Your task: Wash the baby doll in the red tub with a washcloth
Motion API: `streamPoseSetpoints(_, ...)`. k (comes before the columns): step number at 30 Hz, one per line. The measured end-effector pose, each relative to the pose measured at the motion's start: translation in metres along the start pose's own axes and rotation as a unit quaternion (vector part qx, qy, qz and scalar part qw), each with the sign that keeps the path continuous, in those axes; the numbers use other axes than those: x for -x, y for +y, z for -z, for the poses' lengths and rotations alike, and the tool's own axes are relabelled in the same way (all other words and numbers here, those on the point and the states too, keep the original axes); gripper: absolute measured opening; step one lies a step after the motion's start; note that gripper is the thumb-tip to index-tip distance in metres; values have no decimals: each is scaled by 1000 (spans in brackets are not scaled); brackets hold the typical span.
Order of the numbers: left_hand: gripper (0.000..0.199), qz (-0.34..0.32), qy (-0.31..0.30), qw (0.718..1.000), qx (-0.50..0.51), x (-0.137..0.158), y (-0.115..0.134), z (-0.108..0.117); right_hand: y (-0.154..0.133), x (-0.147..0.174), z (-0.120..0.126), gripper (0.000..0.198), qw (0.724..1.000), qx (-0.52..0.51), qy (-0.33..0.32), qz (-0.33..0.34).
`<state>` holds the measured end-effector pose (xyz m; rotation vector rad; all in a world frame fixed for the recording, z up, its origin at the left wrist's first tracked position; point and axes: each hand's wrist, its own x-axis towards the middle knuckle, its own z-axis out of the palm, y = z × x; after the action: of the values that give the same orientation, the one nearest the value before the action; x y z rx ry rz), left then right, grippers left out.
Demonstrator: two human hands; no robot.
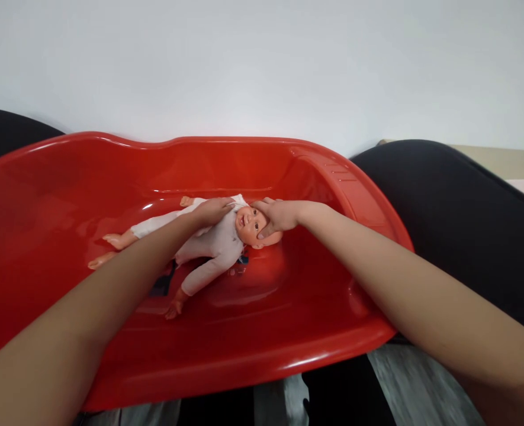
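A baby doll in a white outfit lies on its back in a red baby bathtub, head toward the right and bare feet toward the left. My right hand holds the top of its head, the thumb on the near side of the forehead and the fingers on the far side. At the doll's far shoulder, my left hand grips the clothing near the collar; its fingertips are partly hidden. My left forearm passes over the doll's body and covers part of its legs.
Black rounded surfaces, perhaps chair seats, flank the tub: one at the right, another at the far left. A white wall stands close behind the tub. Grey floor shows below its near rim.
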<state>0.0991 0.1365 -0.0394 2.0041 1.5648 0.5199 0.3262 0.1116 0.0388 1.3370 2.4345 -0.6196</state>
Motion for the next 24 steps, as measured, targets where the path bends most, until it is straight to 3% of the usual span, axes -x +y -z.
streamPoseSetpoints(4,43,-44,-32,996,-71,-10,-24,3,0,-2,0,95,1000,5,-6,8)
streamPoseSetpoints(10,51,-76,5,979,-188,-21,-67,13,2,-5,-1,95,1000,-7,-3,20)
streamPoseSetpoints(16,52,-49,51,962,-265,-16,-105,34,6,-4,1,93,1000,-7,-7,23)
streamPoseSetpoints(19,47,-10,118,977,-175,-9,-96,36,9,-4,2,97,1000,-11,-14,25)
streamPoseSetpoints(22,45,1,213,977,-34,-3,-61,33,14,-6,0,99,999,-23,-13,28)
streamPoseSetpoints(24,46,-22,224,974,41,-1,-33,30,16,-8,-2,99,999,-30,-11,33)
